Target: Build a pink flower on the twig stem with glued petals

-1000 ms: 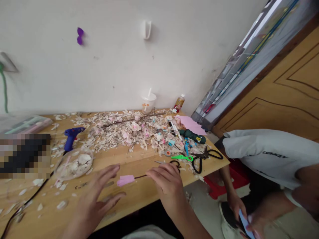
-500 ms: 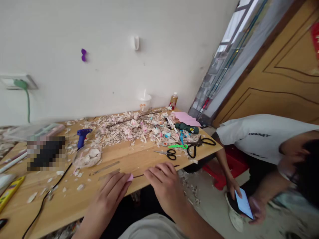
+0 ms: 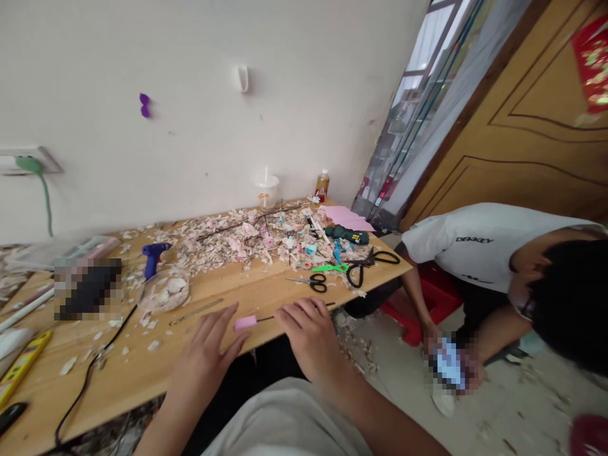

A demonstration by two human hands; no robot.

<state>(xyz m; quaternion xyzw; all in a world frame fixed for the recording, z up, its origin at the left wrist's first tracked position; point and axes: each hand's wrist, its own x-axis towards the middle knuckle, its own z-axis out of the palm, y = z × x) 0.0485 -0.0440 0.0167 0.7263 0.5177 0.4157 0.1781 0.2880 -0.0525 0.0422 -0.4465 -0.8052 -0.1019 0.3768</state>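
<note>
A thin dark stick with a pink paper roll (image 3: 245,323) at its left end lies on the wooden table (image 3: 142,370) near the front edge. My left hand (image 3: 206,354) rests flat beside the pink roll, fingers stretched out, fingertips close to it. My right hand (image 3: 308,335) lies over the stick's right part, fingers curled down onto it. Whether it grips the stick is hidden.
Paper scraps (image 3: 237,240) cover the far table. Black scissors (image 3: 311,282), green scissors (image 3: 330,268), a blue glue gun (image 3: 152,256) with its black cord (image 3: 90,373), a clear dish (image 3: 164,292) and a cup (image 3: 266,190) are there. A person in a white shirt (image 3: 479,244) crouches right.
The view has swung left and pulled back. My left hand slid off the pink roll, which shows again beside its fingertips. The person on the right has bent lower.
</note>
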